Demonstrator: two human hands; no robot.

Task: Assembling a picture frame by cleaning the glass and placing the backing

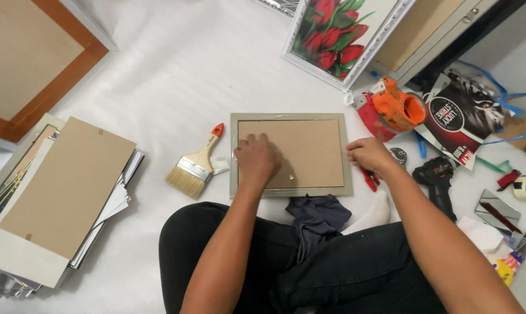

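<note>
A small grey picture frame (pixel 321 191) lies face down on the white sheet in front of my crossed legs, its brown backing board (pixel 312 148) showing. My left hand (pixel 256 160) rests flat on the left part of the board, fingers spread a little. At the frame's right edge is my right hand (pixel 367 154), fingers curled and touching the rim; I cannot tell whether it holds anything. A dark cloth (pixel 316 214) lies on my lap just below the frame.
A paintbrush (pixel 194 166) with a red-tipped handle lies left of the frame. A stack of boards and prints (pixel 59 197) sits far left. A tulip picture (pixel 338 32) leans at the back. Right: orange tape dispenser (pixel 398 107), black drill (pixel 436 177), red pliers (pixel 368 179), tape roll (pixel 525 187).
</note>
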